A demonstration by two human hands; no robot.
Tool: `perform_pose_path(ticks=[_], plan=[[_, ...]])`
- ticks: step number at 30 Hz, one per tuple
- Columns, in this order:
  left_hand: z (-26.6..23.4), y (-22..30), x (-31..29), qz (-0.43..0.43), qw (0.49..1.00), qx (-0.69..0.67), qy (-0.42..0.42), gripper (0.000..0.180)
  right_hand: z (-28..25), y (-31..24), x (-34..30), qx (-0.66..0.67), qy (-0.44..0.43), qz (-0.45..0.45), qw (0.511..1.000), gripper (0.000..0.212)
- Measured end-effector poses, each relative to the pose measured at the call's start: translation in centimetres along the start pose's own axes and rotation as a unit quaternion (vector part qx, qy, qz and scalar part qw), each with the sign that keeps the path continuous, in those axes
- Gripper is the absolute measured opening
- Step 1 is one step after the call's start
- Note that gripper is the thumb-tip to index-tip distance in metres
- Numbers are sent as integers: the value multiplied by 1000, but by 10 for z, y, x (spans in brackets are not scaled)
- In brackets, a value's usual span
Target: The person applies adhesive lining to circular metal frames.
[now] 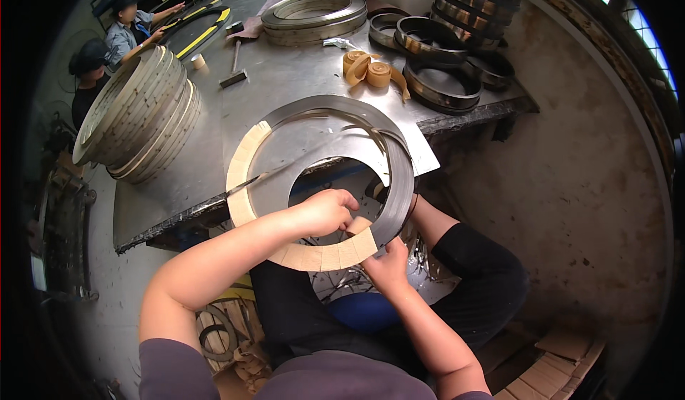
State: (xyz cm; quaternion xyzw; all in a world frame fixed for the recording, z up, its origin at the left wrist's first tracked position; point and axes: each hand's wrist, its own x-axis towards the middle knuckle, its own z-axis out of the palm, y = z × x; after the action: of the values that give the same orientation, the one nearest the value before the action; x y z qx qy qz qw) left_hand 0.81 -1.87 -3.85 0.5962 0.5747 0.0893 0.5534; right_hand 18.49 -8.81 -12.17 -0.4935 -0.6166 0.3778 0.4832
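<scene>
A large flat ring of dark grey, layered strip lies tilted across the table's near edge and over my lap. Tan tape wraps its left and near side in overlapping turns; the right and far side is bare. My left hand reaches over the ring into its opening, fingers curled at a loose tan tape piece beside the last wrapped turn. At the ring's near right outer edge, my right hand grips it where wrapping meets bare strip; some of its fingers are hidden underneath.
The metal table holds a leaning stack of rings at left, a hammer, tan tape rolls and dark round metal hoops at right. Two people are at far left. A cardboard box stands low right.
</scene>
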Motion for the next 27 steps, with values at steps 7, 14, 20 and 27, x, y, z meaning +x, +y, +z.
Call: perform_pose_path(ticks=[7, 14, 20, 27], plan=[[-13, 18, -25, 57, 987, -146, 26, 42, -71, -58, 5, -118, 43, -219, 968, 35], [-1, 30, -32, 81, 971, -212, -78, 64, -22, -72, 69, -242, 2, -263, 934, 43], [-9, 11, -23, 1, 963, -268, -28, 41, -52, -47, 32, -64, 106, -173, 977, 35], [-6, 15, 2, -46, 983, -179, -8, 38, -16, 7, 18, 73, -22, 20, 997, 36]])
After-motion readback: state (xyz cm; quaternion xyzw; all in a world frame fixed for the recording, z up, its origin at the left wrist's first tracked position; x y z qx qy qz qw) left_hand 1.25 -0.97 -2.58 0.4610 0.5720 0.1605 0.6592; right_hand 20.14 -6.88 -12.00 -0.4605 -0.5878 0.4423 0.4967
